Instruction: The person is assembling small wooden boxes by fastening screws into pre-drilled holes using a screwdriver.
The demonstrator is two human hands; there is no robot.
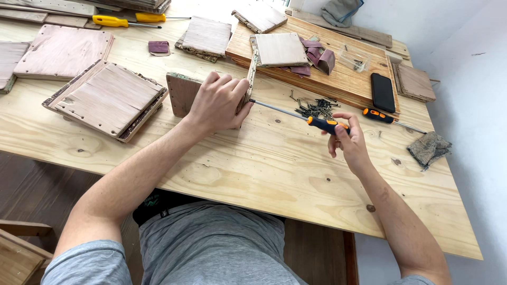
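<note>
My left hand [217, 103] grips a small open wooden box [182, 93] standing on its side on the plywood table [253, 163]. My right hand [346, 138] holds an orange-and-black screwdriver [325, 124] by its handle. Its long shaft runs left, and the tip meets the box's right wall just by my left thumb. A pile of dark screws [316, 107] lies just behind the shaft.
Several finished wooden boxes [108, 98] lie at the left and back. A raised board [338, 74] holds a square panel, sandpaper scraps and a black phone [382, 92]. A second orange screwdriver [381, 116], a yellow one [115, 21] and a rag [429, 148] lie around.
</note>
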